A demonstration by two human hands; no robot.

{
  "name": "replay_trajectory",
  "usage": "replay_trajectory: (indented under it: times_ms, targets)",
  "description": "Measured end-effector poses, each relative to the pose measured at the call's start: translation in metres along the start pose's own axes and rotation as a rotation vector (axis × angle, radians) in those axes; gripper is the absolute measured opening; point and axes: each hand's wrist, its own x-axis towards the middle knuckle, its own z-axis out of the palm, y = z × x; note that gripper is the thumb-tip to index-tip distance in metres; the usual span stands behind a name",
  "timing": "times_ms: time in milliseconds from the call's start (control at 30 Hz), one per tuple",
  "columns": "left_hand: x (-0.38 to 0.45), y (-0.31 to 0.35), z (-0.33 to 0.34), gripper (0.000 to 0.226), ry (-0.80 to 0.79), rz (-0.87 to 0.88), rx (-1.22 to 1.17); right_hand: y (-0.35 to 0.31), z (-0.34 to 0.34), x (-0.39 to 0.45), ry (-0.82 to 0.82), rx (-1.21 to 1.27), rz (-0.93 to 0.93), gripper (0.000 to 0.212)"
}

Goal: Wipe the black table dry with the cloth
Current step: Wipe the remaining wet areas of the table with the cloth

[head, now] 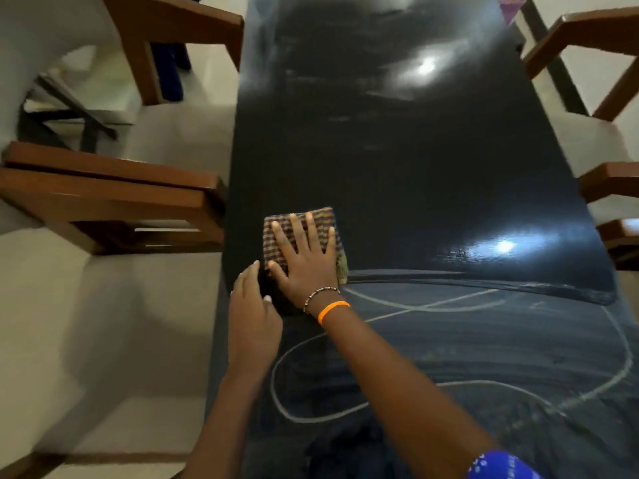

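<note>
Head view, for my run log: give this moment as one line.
step: wiping | right hand: flat on checked cloth | left hand: at near-left edge of black table | chairs: both sides

Orange band (333,310) and beaded bracelet (320,296) on right wrist, blue patterned sleeve (501,466) (white markings), bare forearms

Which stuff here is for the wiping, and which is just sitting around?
For the wiping:
cloth
table
right hand, flat on the cloth
left hand, at the table's edge

Just sitting around:
chairs
orange band
bead bracelet
</note>
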Motion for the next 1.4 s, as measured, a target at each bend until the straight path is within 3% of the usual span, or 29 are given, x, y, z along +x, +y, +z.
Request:
replay_trajectory:
  times_ms: [133,267,433,733,867,1233,1400]
  targets:
    - [0.001,-0.042,-0.038,0.061,0.056,-0.100,-0.020,-0.061,0.023,0.015,-0.040,-0.007,-0.143,0.065]
    - [0.000,-0.063,-0.052,0.057,0.025,-0.163,-0.075,-0.064,0.020,0.047,-0.046,-0.095,-0.229,0.067]
    - [-0.013,-0.077,-0.055,0.056,-0.006,-0.196,-0.190,-0.067,0.012,0.077,-0.097,-0.026,-0.153,0.062]
    - [-0.034,-0.089,-0.062,0.056,-0.027,-0.257,-0.264,-0.092,0.026,-0.041,-0.068,0.032,-0.244,0.054]
    - [-0.043,-0.073,-0.049,0.055,-0.068,-0.201,-0.205,-0.071,0.018,-0.059,-0.062,0.039,-0.239,0.056]
    - [-0.056,-0.055,-0.032,0.057,-0.053,-0.189,-0.161,0.133,-0.063,-0.107,0.114,-0.035,0.381,0.080]
    - [-0.048,-0.066,-0.041,0.053,-0.017,-0.269,-0.329,0.138,-0.061,-0.111,0.106,-0.041,0.575,0.077]
